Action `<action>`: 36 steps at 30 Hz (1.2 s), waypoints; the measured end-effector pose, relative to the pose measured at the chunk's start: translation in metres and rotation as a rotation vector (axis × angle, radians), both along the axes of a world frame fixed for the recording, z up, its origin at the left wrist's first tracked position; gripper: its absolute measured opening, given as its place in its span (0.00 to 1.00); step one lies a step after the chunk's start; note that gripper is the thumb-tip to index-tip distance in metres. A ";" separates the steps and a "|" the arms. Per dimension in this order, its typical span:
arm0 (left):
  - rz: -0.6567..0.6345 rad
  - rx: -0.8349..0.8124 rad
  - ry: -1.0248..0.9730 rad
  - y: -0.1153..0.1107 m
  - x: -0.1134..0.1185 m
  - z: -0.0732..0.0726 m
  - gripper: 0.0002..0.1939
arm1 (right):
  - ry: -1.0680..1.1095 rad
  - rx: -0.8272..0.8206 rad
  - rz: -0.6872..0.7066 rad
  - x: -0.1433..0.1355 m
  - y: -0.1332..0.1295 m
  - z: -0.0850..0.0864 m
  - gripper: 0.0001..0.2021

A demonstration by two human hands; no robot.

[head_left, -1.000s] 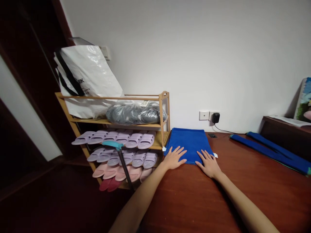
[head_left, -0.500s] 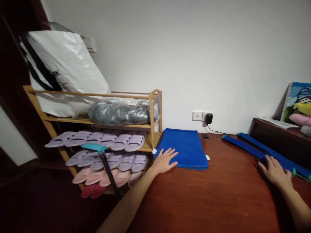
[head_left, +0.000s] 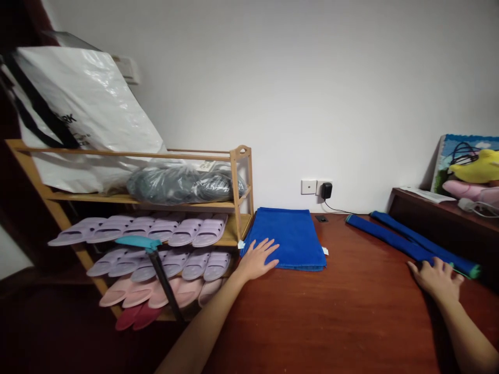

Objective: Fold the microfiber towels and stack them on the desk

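Note:
A flat, folded stack of blue cloth (head_left: pixel 288 234) with small white tags lies on the wooden table. My left hand (head_left: pixel 255 259) rests on its near left corner, open, with the fingers spread. Two long blue cloth rolls with green edging lie slantwise at the right: a front roll (head_left: pixel 384 234) and a back roll (head_left: pixel 413 236). Over the near end of the front roll is my right hand (head_left: pixel 438 280), fingers apart and slightly bent. That hand covers part of the roll, and its fingertips appear to touch the cloth.
Left of the table (head_left: pixel 331 322) stands a wooden shoe rack (head_left: pixel 236 192) with several slippers, a white bag (head_left: pixel 89 109) and a plastic-wrapped grey bundle (head_left: pixel 179 182). A black adapter (head_left: pixel 326 190) is plugged into the wall. A dark raised shelf (head_left: pixel 413 210) holds a yellow plush toy (head_left: pixel 477 166).
The view has turned slightly right. My right hand has shifted a little toward the near end of the rolls, its fingers more bent. My left hand stays on the folded cloth.

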State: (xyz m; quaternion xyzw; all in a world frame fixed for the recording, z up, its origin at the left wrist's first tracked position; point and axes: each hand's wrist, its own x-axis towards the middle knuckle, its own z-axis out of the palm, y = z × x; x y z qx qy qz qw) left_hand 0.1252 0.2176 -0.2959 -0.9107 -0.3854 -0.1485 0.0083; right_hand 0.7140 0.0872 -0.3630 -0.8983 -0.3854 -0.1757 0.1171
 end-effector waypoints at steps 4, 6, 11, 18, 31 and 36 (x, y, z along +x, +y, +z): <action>-0.004 0.004 -0.005 -0.001 -0.002 0.000 0.28 | 0.060 0.010 0.000 0.007 0.000 -0.008 0.37; -0.001 -0.002 -0.007 -0.002 -0.003 0.001 0.28 | 0.126 0.006 -0.003 0.013 0.001 -0.009 0.38; -0.007 -0.017 -0.033 -0.002 -0.006 0.005 0.28 | 0.054 0.046 0.000 0.031 0.012 -0.006 0.40; -0.007 -0.034 -0.042 0.001 -0.005 0.004 0.27 | 0.088 0.096 -0.057 0.049 0.037 -0.027 0.43; -0.004 -0.020 -0.052 -0.001 -0.005 0.004 0.27 | 0.006 -0.078 0.019 -0.002 0.008 0.003 0.29; -0.003 0.016 -0.029 -0.004 -0.003 0.003 0.27 | -0.255 -0.165 0.230 -0.073 -0.028 0.027 0.19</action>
